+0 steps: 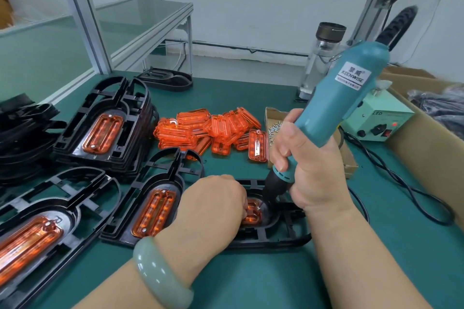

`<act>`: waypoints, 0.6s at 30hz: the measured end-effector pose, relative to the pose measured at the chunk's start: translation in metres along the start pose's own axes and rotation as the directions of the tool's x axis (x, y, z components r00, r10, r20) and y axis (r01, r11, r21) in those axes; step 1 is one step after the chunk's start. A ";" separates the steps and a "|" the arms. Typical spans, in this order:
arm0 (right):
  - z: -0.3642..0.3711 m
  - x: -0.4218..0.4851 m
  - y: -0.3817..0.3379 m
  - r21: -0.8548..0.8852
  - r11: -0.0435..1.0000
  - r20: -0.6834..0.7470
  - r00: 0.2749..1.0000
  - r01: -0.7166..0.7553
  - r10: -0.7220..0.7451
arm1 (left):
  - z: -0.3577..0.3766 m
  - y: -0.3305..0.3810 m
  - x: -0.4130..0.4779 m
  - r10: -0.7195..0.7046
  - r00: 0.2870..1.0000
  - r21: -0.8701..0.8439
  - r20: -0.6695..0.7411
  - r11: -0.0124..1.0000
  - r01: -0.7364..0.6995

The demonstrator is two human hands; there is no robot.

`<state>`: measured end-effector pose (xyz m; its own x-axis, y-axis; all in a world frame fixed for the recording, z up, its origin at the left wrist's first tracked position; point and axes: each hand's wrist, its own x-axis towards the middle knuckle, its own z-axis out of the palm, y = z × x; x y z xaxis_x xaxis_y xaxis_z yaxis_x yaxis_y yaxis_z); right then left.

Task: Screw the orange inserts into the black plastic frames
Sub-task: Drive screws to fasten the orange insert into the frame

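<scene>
The right hand [308, 170] grips the teal screwdriver [344, 98] in a full fist. The tool is tilted, its bit down on the far end of the orange insert [252, 213]. That insert sits in the recess of a black frame [276, 236] lying flat on the green mat [276, 283]. The left hand [211, 206] rests on the insert, fingers bent down and hidden; whether they pinch anything cannot be told. Loose inserts [208, 130] are heaped behind, and 1 fitted frame [150, 208] lies just left.
</scene>
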<state>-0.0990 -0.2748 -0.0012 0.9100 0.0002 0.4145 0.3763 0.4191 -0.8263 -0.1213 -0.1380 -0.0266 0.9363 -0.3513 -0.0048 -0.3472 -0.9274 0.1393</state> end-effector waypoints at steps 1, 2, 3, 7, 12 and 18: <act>0.000 0.000 0.000 -0.015 1.000 0.002 1.000 0.013 -0.013 | 0.001 0.000 0.000 0.000 1.000 -0.001 -0.008 1.000 0.000; 0.000 -0.001 0.001 -0.032 0.999 0.010 1.000 0.028 -0.027 | 0.001 -0.001 -0.001 -0.003 1.000 -0.004 -0.014 1.000 0.003; 0.001 -0.001 0.001 -0.045 0.998 0.019 0.999 0.038 -0.037 | 0.001 -0.001 -0.001 -0.004 1.000 -0.004 -0.017 1.000 0.004; 0.002 -0.002 0.001 -0.067 0.997 -0.003 1.000 0.030 -0.030 | 0.000 0.000 -0.001 -0.002 1.000 0.004 -0.006 1.000 0.002; -0.001 0.000 0.000 0.001 0.999 -0.025 0.999 -0.032 0.032 | -0.003 0.001 0.002 -0.025 0.999 -0.001 0.039 1.000 0.025; -0.007 0.000 0.001 0.063 0.997 -0.021 0.999 -0.033 0.034 | 0.001 -0.002 0.001 0.013 1.000 -0.037 0.011 0.999 -0.012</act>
<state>-0.0969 -0.2803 -0.0048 0.9258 -0.0044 0.3779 0.3344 0.4751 -0.8139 -0.1196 -0.1363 -0.0275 0.9312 -0.3643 -0.0143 -0.3563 -0.9176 0.1762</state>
